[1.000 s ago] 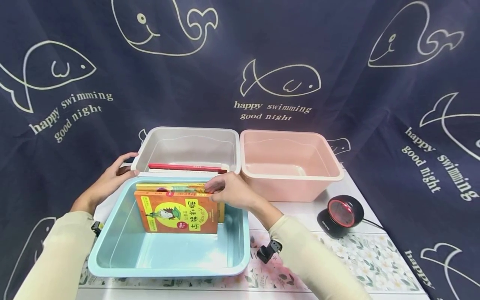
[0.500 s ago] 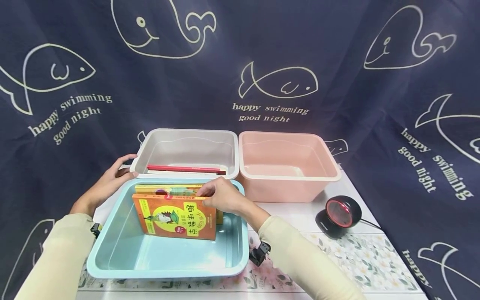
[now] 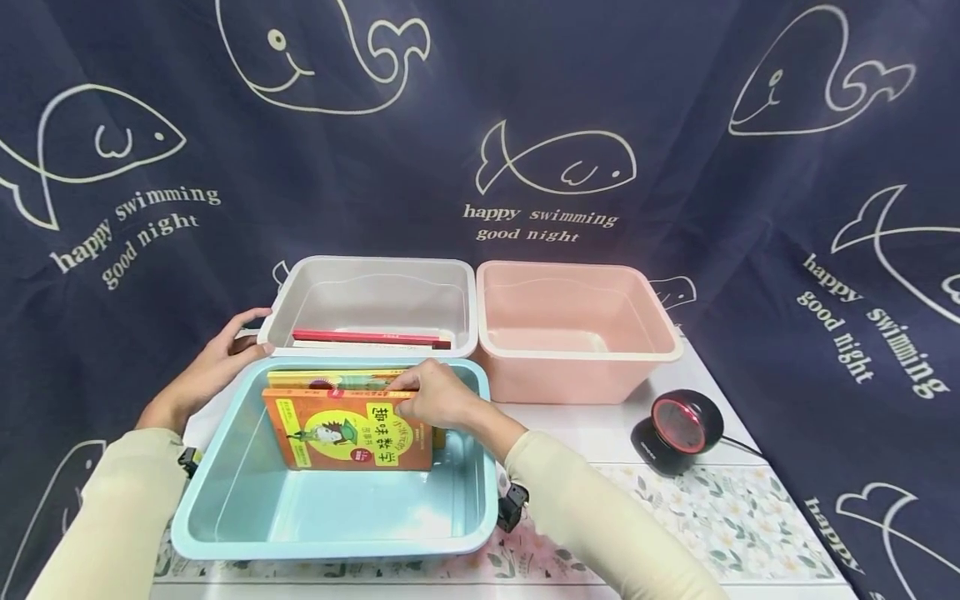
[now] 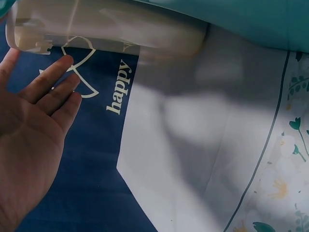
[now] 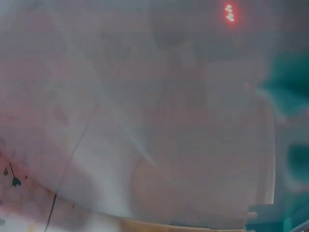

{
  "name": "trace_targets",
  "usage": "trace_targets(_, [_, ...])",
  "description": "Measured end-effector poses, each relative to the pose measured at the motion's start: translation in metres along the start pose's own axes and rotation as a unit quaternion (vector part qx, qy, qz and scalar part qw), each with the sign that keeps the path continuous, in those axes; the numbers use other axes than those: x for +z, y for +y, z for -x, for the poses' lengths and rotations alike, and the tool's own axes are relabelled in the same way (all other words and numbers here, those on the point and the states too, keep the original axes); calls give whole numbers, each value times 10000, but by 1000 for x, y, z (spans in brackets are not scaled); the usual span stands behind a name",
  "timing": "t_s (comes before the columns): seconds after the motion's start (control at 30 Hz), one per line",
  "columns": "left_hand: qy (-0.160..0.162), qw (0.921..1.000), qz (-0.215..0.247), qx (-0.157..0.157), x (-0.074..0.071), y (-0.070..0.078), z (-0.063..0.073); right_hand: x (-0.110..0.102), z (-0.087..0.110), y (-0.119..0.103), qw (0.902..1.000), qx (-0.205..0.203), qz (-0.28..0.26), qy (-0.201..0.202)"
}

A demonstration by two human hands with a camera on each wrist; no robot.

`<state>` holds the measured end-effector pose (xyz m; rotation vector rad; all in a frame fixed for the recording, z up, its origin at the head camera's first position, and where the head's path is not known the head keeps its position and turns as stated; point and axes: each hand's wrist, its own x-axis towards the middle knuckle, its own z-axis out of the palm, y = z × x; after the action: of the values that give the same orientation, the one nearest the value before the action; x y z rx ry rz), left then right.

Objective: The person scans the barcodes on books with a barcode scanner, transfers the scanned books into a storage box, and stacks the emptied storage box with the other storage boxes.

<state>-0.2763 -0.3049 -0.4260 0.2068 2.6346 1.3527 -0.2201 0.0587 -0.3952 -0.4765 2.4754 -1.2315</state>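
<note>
An orange picture book [image 3: 341, 429] stands upright in the light blue bin [image 3: 330, 546], its front cover facing me. My right hand [image 3: 438, 400] pinches its top edge near the right corner. Just behind it stands a yellow book [image 3: 300, 379], mostly covered by the orange one. My left hand [image 3: 210, 371] touches the left front corner of the grey bin [image 3: 378, 267], beside the blue bin. In the left wrist view, the fingers of the left hand [image 4: 34, 125] are extended with the palm showing. The right wrist view is blurred, with the hand not recognisable.
Red and white books [image 3: 367, 337] lie low in the grey bin. The pink bin [image 3: 577, 375] stands to its right. A black round device [image 3: 678, 429] with a red glow and cable sits further right. A dark blue fish-print cloth [image 3: 555, 75] hangs behind.
My right hand has slid a little left and toward me at the top of the orange book. The book tilted slightly, then stood straighter. My left hand has stayed at the grey bin's corner.
</note>
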Motion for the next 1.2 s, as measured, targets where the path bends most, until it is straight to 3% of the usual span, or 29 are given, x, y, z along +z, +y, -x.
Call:
trace_targets(0.43, [-13,10000,45,-77,1,3,-4,-17,16,-6,9985,-365,-309,262])
trace_targets(0.67, [-60,9998,105,-146,1,3,-4,-36,27,-11,9936,-601,-831,464])
trace_targets(0.97, [-31,10000,17,-26,-1,-3,-1,-60,37,-26,9891,-463,-1114,849])
trace_targets(1.2, [-24,9999,95,41,-2,-2,0,-91,55,-41,9824,-453,-1316,1248])
